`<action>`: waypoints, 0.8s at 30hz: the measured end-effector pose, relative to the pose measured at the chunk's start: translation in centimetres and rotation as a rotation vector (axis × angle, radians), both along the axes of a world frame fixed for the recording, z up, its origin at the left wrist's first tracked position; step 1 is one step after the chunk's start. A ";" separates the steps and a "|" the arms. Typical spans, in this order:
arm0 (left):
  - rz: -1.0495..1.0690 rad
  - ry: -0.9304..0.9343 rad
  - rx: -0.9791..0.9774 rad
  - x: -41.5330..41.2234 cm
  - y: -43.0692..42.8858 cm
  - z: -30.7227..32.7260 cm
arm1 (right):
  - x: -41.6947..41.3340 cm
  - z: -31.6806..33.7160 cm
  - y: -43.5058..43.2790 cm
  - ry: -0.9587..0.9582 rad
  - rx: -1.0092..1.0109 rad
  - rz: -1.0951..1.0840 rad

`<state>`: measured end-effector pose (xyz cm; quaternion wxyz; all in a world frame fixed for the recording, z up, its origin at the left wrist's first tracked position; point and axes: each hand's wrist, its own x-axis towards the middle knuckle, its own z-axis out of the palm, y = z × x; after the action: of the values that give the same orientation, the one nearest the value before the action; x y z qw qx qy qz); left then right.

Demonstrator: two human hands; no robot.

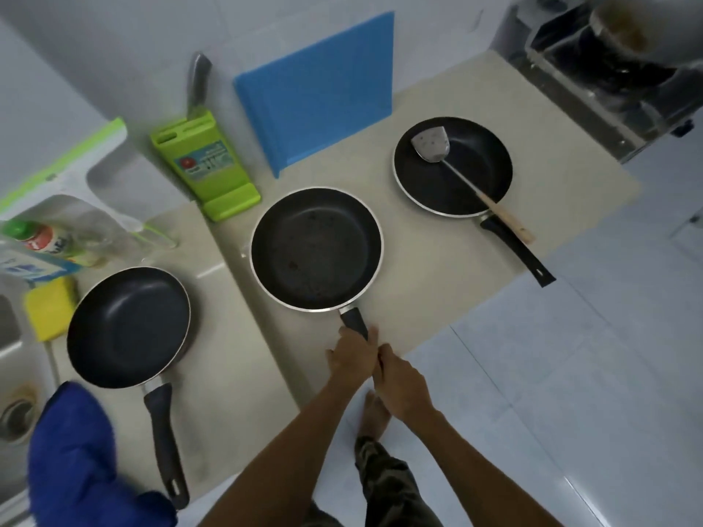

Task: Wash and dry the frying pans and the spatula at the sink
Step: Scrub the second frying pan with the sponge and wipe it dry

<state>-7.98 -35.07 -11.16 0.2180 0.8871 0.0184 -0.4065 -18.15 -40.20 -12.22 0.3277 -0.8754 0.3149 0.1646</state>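
— Where are my hands?

— Both are on the black handle of the middle frying pan. Your left hand is nearer the bowl, fingers curled round the grip. Your right hand is just behind it, touching it, fingers wrapped round the handle's end.

— Is the pan off the counter?

— I cannot tell. It is level over the beige counter, near the front edge, with specks of residue inside it.

— And the other two?

— The left frying pan lies beside the sink, handle pointing toward you. A yellow sponge lies just left of it and a blue cloth lies at the sink's near edge. The right frying pan sits well apart, farther back on the counter.

— The spatula?

— The spatula lies in that right pan, metal blade on the far side and wooden handle crossing the rim alongside the pan's own handle.

— What's at the back?

— You have a dish soap bottle by the sink, a green knife block holding one knife, and a blue cutting board leaning on the wall.
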 end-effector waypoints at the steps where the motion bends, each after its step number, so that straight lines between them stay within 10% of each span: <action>1: 0.120 0.042 -0.065 0.3 -0.4 -0.4 | 0.4 -0.1 0.0 0.010 0.059 -0.032; 9: 0.845 0.400 -0.486 1.9 -1.3 -2.3 | 1.7 -1.0 0.5 -0.045 0.506 -0.459; 24: 0.899 0.367 -0.567 -1.5 -0.3 1.4 | -1.5 1.0 3.0 -0.162 0.061 -0.186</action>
<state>-9.52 -35.34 -9.75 0.5930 0.6134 0.3221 -0.4103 -19.67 -37.18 -11.24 0.3924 -0.8425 0.3620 0.0717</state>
